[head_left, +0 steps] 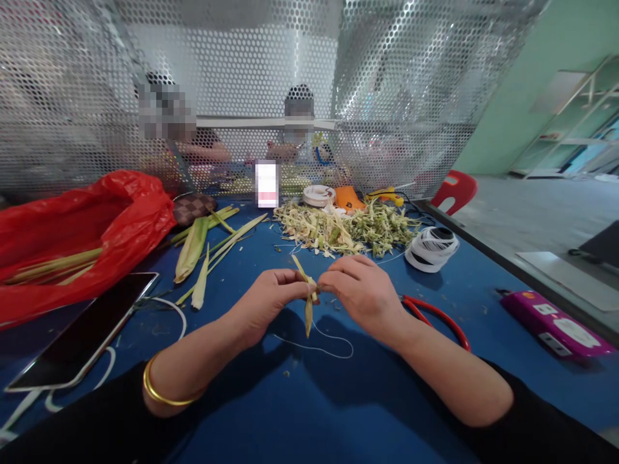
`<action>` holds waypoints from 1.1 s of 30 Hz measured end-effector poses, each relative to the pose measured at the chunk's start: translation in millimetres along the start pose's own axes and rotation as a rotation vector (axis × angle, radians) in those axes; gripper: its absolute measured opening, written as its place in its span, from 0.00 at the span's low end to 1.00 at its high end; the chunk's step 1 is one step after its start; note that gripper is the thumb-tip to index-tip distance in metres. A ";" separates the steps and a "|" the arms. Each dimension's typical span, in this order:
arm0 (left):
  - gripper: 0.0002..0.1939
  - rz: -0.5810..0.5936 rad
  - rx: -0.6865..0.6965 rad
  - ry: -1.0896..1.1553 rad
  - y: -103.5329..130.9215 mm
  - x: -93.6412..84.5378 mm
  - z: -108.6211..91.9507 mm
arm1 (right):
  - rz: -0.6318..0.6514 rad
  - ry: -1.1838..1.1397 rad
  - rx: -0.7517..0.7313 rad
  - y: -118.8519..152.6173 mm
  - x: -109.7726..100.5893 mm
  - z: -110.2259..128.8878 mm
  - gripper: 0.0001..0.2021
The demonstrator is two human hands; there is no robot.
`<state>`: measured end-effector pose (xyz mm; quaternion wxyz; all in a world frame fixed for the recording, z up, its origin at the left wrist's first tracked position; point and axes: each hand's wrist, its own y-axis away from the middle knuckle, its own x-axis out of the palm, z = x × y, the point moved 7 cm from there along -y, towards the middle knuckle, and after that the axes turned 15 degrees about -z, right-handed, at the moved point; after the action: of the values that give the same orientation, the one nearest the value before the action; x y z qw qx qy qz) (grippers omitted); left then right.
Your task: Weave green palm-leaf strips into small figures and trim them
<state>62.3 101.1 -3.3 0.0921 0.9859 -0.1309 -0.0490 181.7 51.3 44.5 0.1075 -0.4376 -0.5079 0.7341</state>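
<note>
Near the middle of the blue table point(309, 399), my left hand point(280, 293) pinches a small folded piece of pale green leaf point(308, 316), one tip pointing up and another hanging down. My right hand point(360, 290) meets it from the right, its fingers pressed together at the leaf piece; what they grip is too small to make out. A thin white thread point(333, 353) loops on the table below both hands. Red-handled scissors or pliers point(445, 316) lie partly behind my right forearm.
Leaf strips point(193, 248) and a red plastic bag point(87, 219) lie left, by a tablet point(82, 335) with white cables. Behind the hands are a pile of small leaf pieces point(329, 229) and thread spool point(432, 248). A purple pack point(554, 325) sits right. People are behind the perforated screen point(242, 58).
</note>
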 end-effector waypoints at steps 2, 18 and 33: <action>0.08 0.008 0.063 -0.039 -1.4 -1.4 -3.3 | 0.034 -0.019 0.047 -1.3 1.3 -2.3 0.10; 0.08 -0.181 0.376 -0.430 11.8 -0.3 -17.0 | 0.208 -0.123 0.378 12.9 21.0 -14.6 0.13; 0.11 -0.135 0.243 -0.280 5.5 0.9 -2.8 | 0.268 -0.178 0.572 21.0 28.4 -19.5 0.16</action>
<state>62.2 96.0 0.5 -0.0499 0.9799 -0.0810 -0.1755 185.5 71.5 9.7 0.0837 -0.3869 -0.2266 0.8899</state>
